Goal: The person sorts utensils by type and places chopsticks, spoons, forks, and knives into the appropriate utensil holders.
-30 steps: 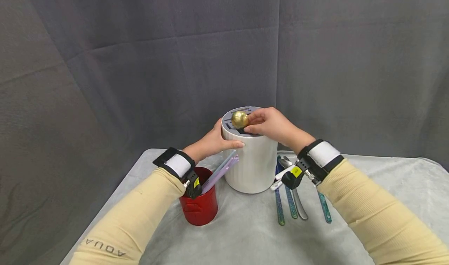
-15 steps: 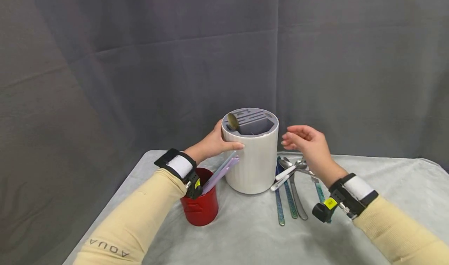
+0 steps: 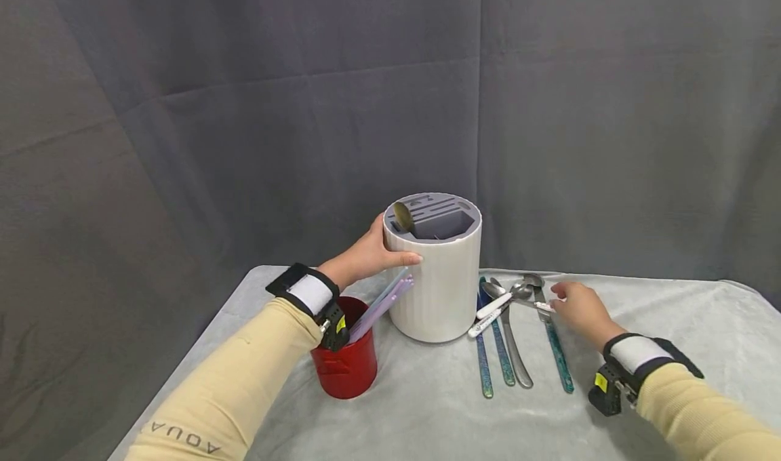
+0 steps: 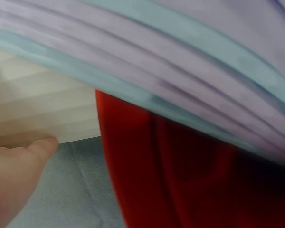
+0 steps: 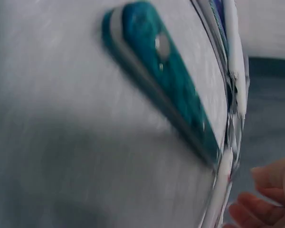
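A white ribbed utensil holder (image 3: 434, 291) with a grey slotted top stands mid-table. My left hand (image 3: 369, 249) holds its left side, thumb across the front and fingers hidden behind. The bowl of a gold spoon (image 3: 403, 215) sticks up from the holder's left part, its handle out of sight inside. My right hand (image 3: 582, 308) is low over the table at the right, fingers loosely bent beside a white-handled utensil (image 3: 543, 306). In the right wrist view a small gap seems to separate the fingertips from that white handle (image 5: 221, 185). Nearby lies a teal-handled knife (image 3: 558, 356).
Several more spoons and knives (image 3: 500, 352) lie right of the holder, some crossing. A red pot (image 3: 346, 373) with purple and blue straws (image 3: 381, 308) stands at front left, close under the left wrist. Grey curtain (image 3: 305, 142) hangs behind the table.
My right hand has let go of the gold spoon, now standing in the holder, and has moved right and down to the loose cutlery. The left hand has stayed on the holder.
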`<state>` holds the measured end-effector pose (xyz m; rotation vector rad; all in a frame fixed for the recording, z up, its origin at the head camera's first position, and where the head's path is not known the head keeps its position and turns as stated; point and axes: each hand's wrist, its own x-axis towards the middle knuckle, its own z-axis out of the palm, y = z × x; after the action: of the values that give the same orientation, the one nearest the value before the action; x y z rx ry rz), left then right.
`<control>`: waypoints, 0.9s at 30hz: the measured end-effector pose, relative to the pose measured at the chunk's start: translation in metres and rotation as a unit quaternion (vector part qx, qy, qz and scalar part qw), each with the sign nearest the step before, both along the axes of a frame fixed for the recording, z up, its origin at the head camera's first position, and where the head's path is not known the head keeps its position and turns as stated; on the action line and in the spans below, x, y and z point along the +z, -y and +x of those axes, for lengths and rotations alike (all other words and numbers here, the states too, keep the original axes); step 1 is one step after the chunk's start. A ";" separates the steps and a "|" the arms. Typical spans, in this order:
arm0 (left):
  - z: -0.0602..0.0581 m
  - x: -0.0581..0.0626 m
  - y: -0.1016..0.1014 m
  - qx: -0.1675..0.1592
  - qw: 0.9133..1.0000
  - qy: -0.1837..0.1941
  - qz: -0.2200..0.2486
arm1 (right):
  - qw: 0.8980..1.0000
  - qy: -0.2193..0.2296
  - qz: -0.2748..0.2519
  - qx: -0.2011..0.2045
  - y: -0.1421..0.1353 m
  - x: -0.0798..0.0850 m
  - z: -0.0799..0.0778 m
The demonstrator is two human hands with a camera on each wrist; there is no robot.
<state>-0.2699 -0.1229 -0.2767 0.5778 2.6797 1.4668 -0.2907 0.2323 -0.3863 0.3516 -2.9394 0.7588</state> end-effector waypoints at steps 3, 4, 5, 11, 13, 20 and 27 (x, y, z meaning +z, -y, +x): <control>0.000 0.001 0.001 -0.004 1.000 -0.010 0.006 | 1.000 -0.008 -0.009 0.020 0.019 -0.003 -0.006; 0.000 0.001 0.001 -0.004 1.000 -0.011 0.008 | 1.000 -0.008 -0.006 0.028 0.027 -0.004 -0.007; 0.000 0.000 0.001 -0.003 1.000 -0.009 0.011 | 0.999 -0.003 -0.002 0.035 0.034 -0.004 -0.009; -0.001 -0.001 -0.005 0.006 1.000 0.009 0.012 | 0.996 0.030 0.068 0.049 0.052 -0.007 -0.022; 0.000 0.000 -0.007 0.005 1.000 0.007 0.011 | 0.995 0.036 0.076 0.049 0.053 -0.008 -0.026; -0.004 0.005 -0.013 -0.006 1.000 0.002 0.007 | 0.999 0.032 0.012 -0.002 0.043 -0.007 -0.028; -0.006 0.005 -0.018 -0.005 1.000 0.016 0.000 | 0.989 0.041 -0.120 -0.069 0.028 -0.008 -0.016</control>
<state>-0.2755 -0.1051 -0.2720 0.5621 2.6481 1.4603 -0.3069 0.2040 -0.3940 0.0979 -2.8630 1.1166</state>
